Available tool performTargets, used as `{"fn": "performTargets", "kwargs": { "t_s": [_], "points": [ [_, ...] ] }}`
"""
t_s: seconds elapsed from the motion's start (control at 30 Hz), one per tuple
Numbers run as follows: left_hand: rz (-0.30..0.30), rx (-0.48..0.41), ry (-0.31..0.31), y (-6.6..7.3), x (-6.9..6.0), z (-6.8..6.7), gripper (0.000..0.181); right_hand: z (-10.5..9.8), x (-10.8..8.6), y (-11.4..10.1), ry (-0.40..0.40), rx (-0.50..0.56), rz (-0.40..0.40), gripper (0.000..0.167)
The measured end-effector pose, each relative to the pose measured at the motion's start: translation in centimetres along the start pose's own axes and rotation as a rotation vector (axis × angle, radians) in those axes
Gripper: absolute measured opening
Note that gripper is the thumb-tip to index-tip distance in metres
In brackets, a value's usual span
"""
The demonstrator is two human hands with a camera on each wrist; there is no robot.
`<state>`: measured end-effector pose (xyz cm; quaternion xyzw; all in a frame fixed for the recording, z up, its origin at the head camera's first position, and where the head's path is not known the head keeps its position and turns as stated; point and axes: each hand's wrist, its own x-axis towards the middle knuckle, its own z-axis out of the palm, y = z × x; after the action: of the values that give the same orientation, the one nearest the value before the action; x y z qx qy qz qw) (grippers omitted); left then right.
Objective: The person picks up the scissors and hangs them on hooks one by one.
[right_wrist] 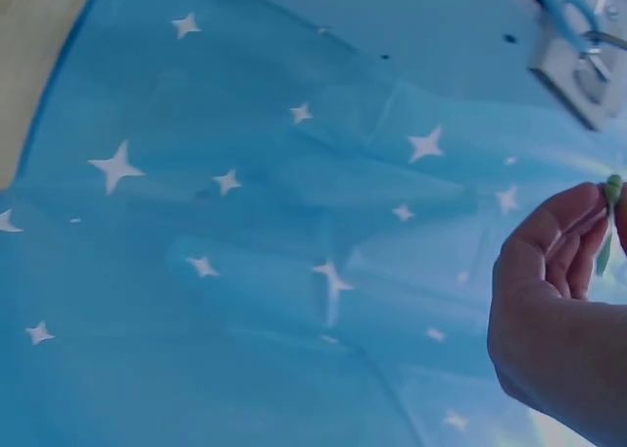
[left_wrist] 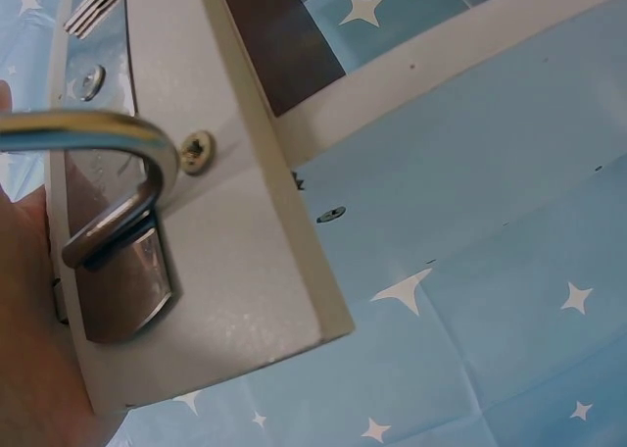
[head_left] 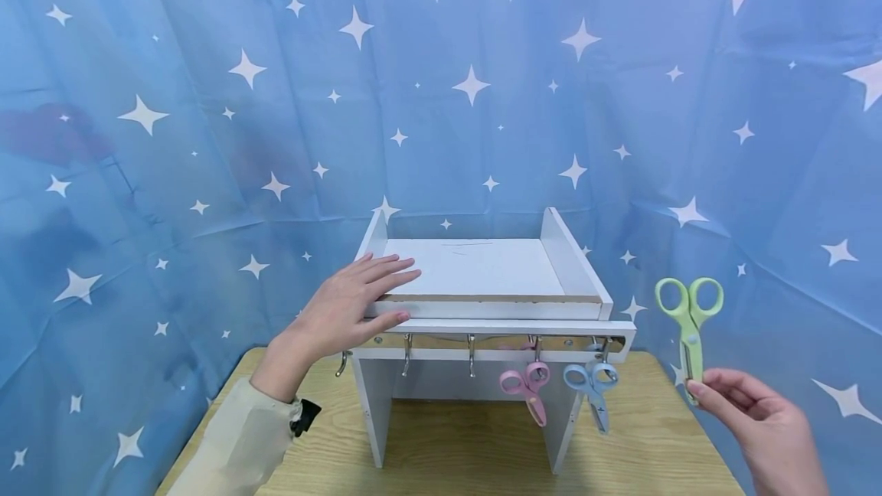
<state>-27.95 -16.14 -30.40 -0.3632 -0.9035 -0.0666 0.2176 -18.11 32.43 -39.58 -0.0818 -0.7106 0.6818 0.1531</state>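
My right hand (head_left: 765,419) pinches green scissors (head_left: 691,320) by the blade end, handles upward, off to the right of a small white shelf (head_left: 496,308). In the right wrist view only a sliver of the green scissors (right_wrist: 613,190) shows by the fingertips. My left hand (head_left: 354,301) rests with extended fingers on the shelf's front left corner. Pink scissors (head_left: 529,393) and blue scissors (head_left: 592,389) hang from hooks on the right part of the shelf's front rail. A bare metal hook (left_wrist: 127,173) is close up in the left wrist view.
Bare hooks (head_left: 406,354) line the left and middle of the rail. The shelf stands on a wooden table (head_left: 641,435). Behind it hangs a blue curtain (head_left: 441,151) with white stars.
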Motion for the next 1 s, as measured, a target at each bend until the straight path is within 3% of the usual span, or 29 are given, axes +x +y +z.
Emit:
{"fn": "performTargets", "kwargs": {
  "t_s": [0.2, 0.5, 0.83, 1.0],
  "points": [
    [0.013, -0.005, 0.02, 0.0, 0.0, 0.0, 0.06, 0.8, -1.2, -1.2, -0.038, -0.045, -0.029, 0.011],
    [0.017, -0.009, 0.024, 0.0, 0.0, 0.0, 0.061, 2.7, -2.2, -1.3, -0.135, -0.065, -0.055, 0.009],
    [0.003, -0.01, 0.006, 0.1, 0.0, -0.1, 0.06, 6.4, -3.5, -1.1, -0.209, -0.14, -0.116, 0.006],
    [-0.005, -0.015, -0.004, 0.1, 0.0, 0.0, 0.06, 8.0, -4.1, -0.9, -0.258, -0.169, -0.094, 0.008]
  ]
}}
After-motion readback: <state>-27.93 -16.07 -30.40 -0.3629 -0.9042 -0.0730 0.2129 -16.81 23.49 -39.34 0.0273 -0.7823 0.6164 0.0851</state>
